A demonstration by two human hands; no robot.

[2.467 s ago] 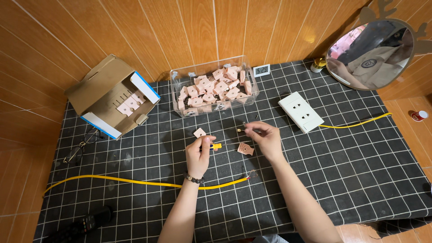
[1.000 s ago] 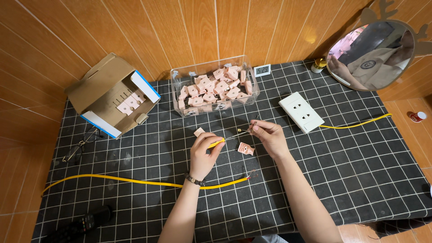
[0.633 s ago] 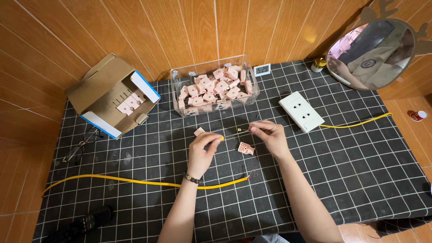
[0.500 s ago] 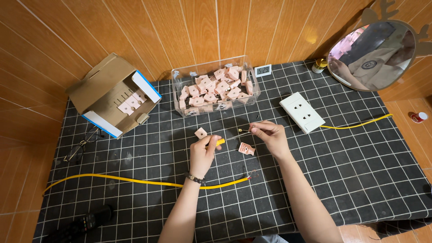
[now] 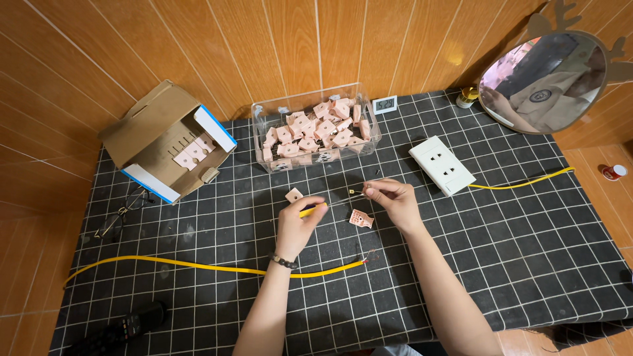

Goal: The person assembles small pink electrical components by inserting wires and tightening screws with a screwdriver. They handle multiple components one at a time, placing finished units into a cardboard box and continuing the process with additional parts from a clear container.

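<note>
Near the middle of the black gridded mat [image 5: 527, 264], the left hand [image 5: 298, 224] pinches a yellow-handled screwdriver [image 5: 310, 209], its tip aimed at a tiny metal piece [image 5: 356, 192] gripped in the right hand's [image 5: 393, 201] fingertips. Two loose pink parts lie close: one [image 5: 294, 195] just behind the left hand, one [image 5: 361, 218] between the hands. Along the mat's far edge sit one clear bin [image 5: 316, 128] heaped with pink parts, one open cardboard box [image 5: 165, 148] and one white socket plate [image 5: 442, 165]. One yellow cable [image 5: 198, 266] crosses the near-left area. Open room spreads toward the mat's near-right corner.
</note>
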